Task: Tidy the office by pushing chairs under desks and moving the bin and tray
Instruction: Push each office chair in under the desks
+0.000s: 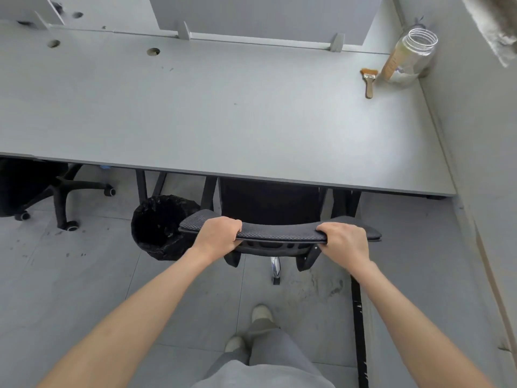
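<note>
A person's left hand (pixel 217 236) and right hand (pixel 344 240) curl tightly around a chair (pixel 279 233) back, steering its seat beneath the desk (pixel 223 113).

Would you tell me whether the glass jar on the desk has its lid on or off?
Off. The glass jar stands upright in the desk's far right corner with its threaded mouth open.

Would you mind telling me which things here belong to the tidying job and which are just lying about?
Part of the job:
- black chair, gripped at its backrest top by left hand and right hand
- desk it goes under
- black bin beside the chair
- second chair, far left

Just lying about:
- glass jar
- paintbrush
</note>
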Available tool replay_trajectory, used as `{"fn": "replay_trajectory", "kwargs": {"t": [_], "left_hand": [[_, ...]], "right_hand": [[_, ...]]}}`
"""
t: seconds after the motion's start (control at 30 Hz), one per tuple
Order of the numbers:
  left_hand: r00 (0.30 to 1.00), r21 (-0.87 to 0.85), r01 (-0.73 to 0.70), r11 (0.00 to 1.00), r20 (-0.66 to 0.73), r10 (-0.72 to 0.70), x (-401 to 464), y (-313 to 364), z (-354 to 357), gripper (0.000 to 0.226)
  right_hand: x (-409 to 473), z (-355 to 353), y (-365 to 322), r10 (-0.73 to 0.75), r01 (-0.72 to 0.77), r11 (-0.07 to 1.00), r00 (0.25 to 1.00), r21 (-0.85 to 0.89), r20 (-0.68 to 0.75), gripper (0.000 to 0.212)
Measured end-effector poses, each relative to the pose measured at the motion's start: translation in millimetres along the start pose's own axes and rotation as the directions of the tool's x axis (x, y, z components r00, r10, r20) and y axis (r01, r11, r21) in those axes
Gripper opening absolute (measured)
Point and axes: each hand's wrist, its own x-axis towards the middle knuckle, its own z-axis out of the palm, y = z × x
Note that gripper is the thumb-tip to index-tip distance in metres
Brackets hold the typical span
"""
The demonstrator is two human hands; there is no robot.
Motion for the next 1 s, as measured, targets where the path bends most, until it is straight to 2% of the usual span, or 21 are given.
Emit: {"fn": "replay_trajectory", "kwargs": {"t": [0.1,0.2,0.37,0.53,0.7,0.93,1.0], "left_hand": [[1.000,0.027,0.005,1.000,-0.018,-0.005,13,-22,-9,0.015],[0.999,0.020,0.013,1.000,0.032,-0.014,28,-30,-13,0.013],[0.999,0.009,0.025,1.000,0.022,-0.025,59,-29,-18,0.017],[1.000,-0.025,0.000,1.000,-0.026,0.000,90,-26,-18,0.015],[0.992,0.098,-0.119,0.988,0.049,0.115,101,-25,-17,0.041],[0.984,0.113,-0.179,0.977,0.017,0.178,105,-31,-18,0.047],[0.987,0.120,-0.156,0.980,-0.005,0.158,108,-29,-21,0.044]], "right_hand": [[6,6,-17,0.030,-0.028,0.999,0.998,0.046,-0.050,0.007],[14,8,-20,0.057,-0.056,0.997,0.998,0.052,-0.020,0.006],[46,1,-7,0.084,-0.085,0.996,0.996,0.029,0.024,0.017],[74,-5,17,0.071,-0.069,0.996,0.997,0.056,-0.034,0.021],[83,-5,31,0.073,-0.073,0.997,0.994,0.004,-0.075,0.025],[85,-8,26,0.110,-0.110,0.994,0.994,0.023,0.000,0.024],[90,-13,26,0.119,-0.119,0.993,0.993,0.024,0.011,0.022]]}}
